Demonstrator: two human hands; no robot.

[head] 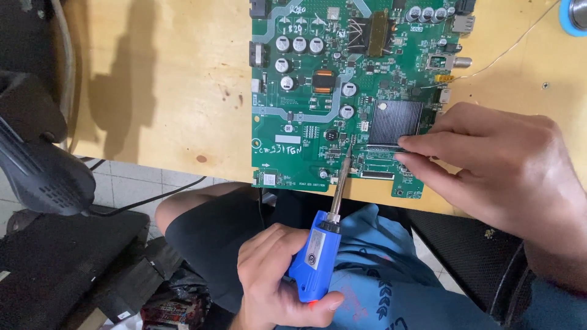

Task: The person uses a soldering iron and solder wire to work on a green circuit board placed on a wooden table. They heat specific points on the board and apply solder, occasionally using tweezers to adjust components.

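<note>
Left hand (275,269) holds soldering iron (321,241).

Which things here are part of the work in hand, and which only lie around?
In use:
- blue-handled soldering iron, in the left hand
- green circuit board, under the right hand

Lying about:
- thin bare wire
- blue tape roll
- black hot-air tool
- wooden table
</note>
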